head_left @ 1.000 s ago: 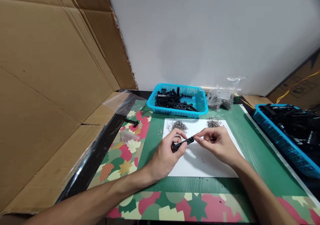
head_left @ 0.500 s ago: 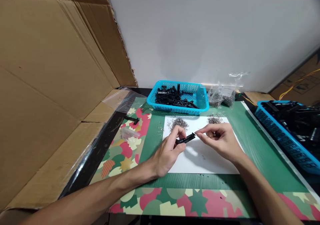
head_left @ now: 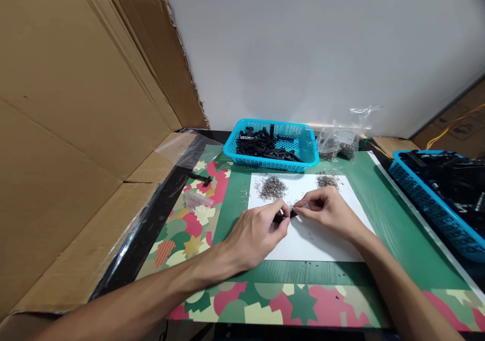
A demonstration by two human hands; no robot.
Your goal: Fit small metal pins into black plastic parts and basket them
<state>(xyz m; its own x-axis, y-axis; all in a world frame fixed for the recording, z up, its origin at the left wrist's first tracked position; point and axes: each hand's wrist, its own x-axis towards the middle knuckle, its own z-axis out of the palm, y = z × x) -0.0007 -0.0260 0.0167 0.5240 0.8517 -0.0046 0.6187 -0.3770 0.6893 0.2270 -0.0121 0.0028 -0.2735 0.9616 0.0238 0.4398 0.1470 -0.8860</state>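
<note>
A slim black plastic part (head_left: 279,217) lies in the grip of my left hand (head_left: 257,232), whose fingers cover much of it, low over the white paper (head_left: 322,247). At the part's right end, my right hand (head_left: 329,212) is closed in a pinch. Whatever sits between those fingertips is too small to make out. Just beyond my left hand is a pile of small thin metal pieces (head_left: 273,187), perhaps wire springs. A second pile of small metal pieces (head_left: 327,180) lies behind my right hand.
At the back stands a blue basket (head_left: 265,165) with several black parts. Another blue basket (head_left: 428,199), heaped with black parts, is at right. Clear bags (head_left: 337,146) stand by the wall. A lone black part (head_left: 200,179) and a small plastic bag (head_left: 197,200) lie left.
My left hand has turned over the black part, hiding more of it, and the part has come down nearer the paper. My right fingertips have moved slightly left to meet its end.
</note>
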